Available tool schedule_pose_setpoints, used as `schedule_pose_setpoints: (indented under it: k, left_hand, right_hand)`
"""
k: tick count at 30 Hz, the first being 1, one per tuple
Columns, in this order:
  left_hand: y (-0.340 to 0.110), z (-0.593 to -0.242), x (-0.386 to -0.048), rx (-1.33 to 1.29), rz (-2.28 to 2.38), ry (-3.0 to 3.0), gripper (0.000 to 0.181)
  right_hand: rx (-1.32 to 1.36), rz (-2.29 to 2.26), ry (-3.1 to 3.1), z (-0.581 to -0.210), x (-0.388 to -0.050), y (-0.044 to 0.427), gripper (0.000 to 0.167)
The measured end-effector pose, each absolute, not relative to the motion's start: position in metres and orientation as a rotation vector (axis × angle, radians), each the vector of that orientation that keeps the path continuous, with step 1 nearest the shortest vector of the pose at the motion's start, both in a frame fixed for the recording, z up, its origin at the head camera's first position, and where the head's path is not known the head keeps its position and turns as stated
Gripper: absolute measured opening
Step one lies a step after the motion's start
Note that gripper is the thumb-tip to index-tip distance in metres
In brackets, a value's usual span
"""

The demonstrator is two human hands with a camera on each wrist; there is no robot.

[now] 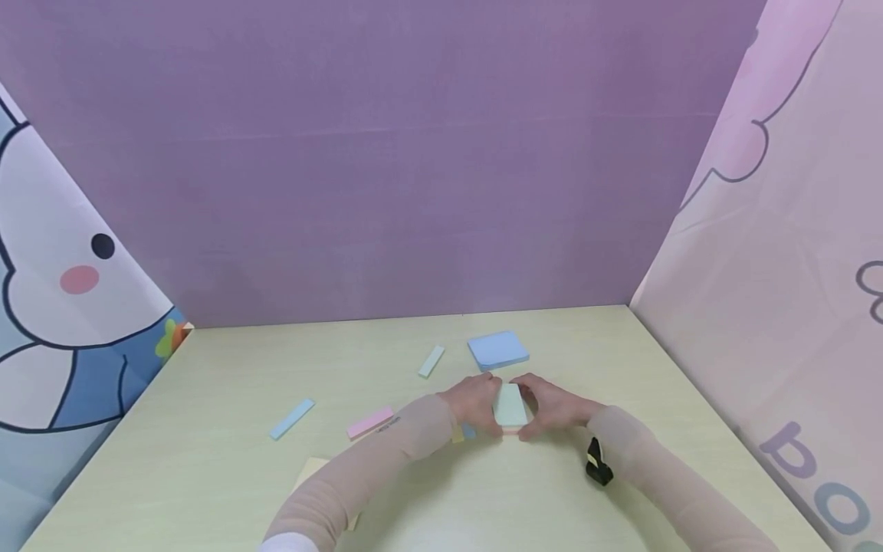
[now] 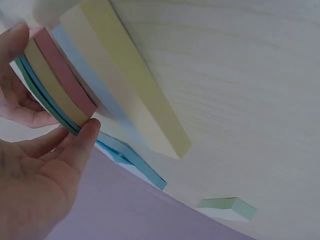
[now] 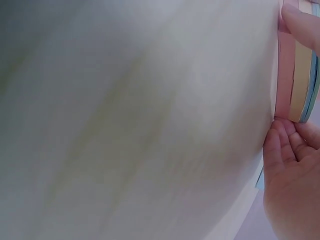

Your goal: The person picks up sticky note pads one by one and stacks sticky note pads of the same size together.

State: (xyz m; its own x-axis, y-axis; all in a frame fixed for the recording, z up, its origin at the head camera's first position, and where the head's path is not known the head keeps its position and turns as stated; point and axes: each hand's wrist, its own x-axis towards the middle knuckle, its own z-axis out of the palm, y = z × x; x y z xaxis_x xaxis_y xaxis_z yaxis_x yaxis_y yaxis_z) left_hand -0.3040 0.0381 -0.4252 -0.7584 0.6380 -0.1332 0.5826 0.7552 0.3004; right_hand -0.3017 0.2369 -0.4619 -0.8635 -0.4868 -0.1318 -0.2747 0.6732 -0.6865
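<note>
Far L of sticky-note stack [image 1: 510, 406]: cartoon-print sheet [image 1: 62, 291], white char. w/ pink cheek. Well L of stack, lt-blue strip pad [image 1: 292, 419] diag. on pale tabletop [image 1: 207, 475]. Cream pad [image 1: 310, 466] L of stack + nearer wearer, mostly hidden under L sleeve [image 1: 372, 468]. Pink strip pad [image 1: 370, 422] L of stack, pt hidden by same sleeve. Mint strip pad [image 1: 431, 361] L + beyond stack, diag. Yellow pad [image 2: 132, 85] and blue pad [image 2: 112, 109] side by side just L of stack, blue one closer to it. L hand [image 1: 476, 402] on stack's L side, pinching it, thumb at near end, fingertips at far end. Blue square pad [image 1: 498, 350] just beyond stack, flat. Stack itself btwn the hands: mint on top, then blue, cream, pink lowest, facing tabletop; can't tell if touching. R hand [image 1: 555, 405] on stack's R side, same pinch, thumb near, fingers far. Blk wrist fitting [image 1: 598, 462] R of + nearer than stack, by R sleeve [image 1: 662, 468]. Far R of stack: pale pink printed sheet [image 1: 793, 253].
</note>
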Motion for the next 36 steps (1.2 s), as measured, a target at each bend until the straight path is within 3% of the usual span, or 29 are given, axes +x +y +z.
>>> schedule_pose_setpoints:
  k: [9,36]
  left_hand:
    - [0.0377,-0.4306,-0.3042,0.961,0.331,2.72,0.075]
    - [0.0401,-0.4332,-0.3079,0.923,0.331,2.7,0.074]
  right_hand:
    - [-0.641,-0.997,2.586,-0.4618,-0.3009,0.2372,0.083]
    - [-0.719,-0.976,2.607,-0.4647,-0.3039,0.2366,0.081]
